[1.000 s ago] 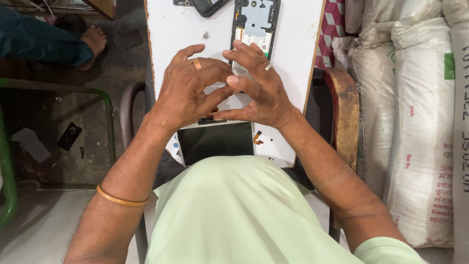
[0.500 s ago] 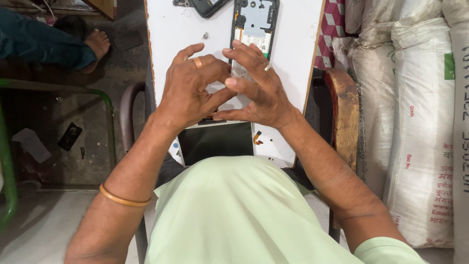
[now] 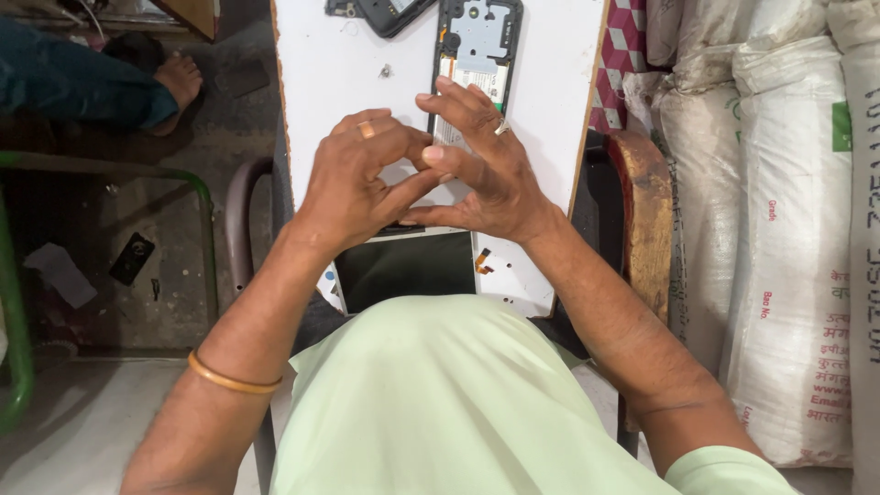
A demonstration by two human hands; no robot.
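Above a white board on my lap, my left hand and my right hand meet, fingertips touching. The left fingers are curled and wear a ring; the right fingers are spread, also ringed. Whatever sits between the fingertips is too small or too hidden to see. Just below the hands, a dark flat screen panel lies on the board. An opened phone body with bare inner parts lies beyond them, partly covered by my right fingers.
Another dark phone part lies at the board's far edge, with a tiny loose piece near it. Stacked white sacks stand on the right. Another person's bare foot rests on the floor at upper left, beside a green metal frame.
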